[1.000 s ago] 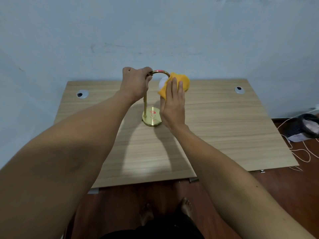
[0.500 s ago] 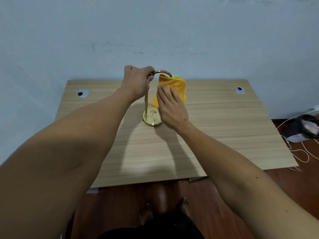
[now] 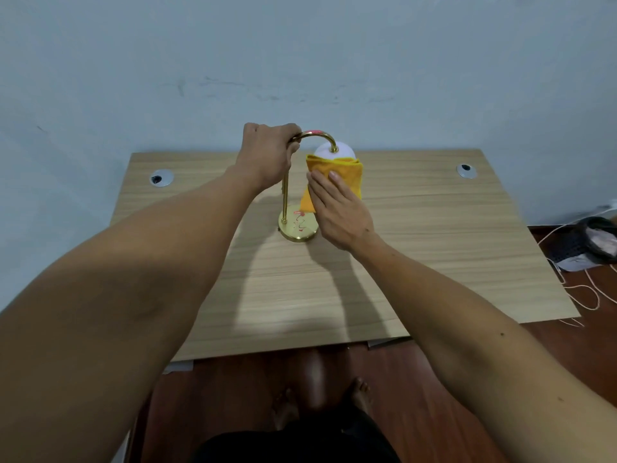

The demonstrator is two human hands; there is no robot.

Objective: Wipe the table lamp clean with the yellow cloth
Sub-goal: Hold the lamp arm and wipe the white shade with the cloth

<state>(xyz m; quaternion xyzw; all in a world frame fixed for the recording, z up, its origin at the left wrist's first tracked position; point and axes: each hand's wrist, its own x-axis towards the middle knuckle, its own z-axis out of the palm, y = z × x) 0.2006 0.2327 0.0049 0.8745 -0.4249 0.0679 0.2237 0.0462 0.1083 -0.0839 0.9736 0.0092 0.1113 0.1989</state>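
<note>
Your left hand [image 3: 268, 155] grips the top of the lamp [image 3: 298, 225] where its gold stem bends into the arch, fingers curled round the tube. The lamp stands upright near the middle of the wooden table [image 3: 434, 235], its round gold base flat on the top and its white shade [image 3: 335, 151] hanging from the far end of the arch. Your right hand [image 3: 340, 212] presses the yellow cloth [image 3: 349, 177] against the near side of the shade, fingers straight and laid flat on the fabric. The cloth covers the shade's lower part and hangs down toward the base. Two round cable holes sit at the table's far corners.
</note>
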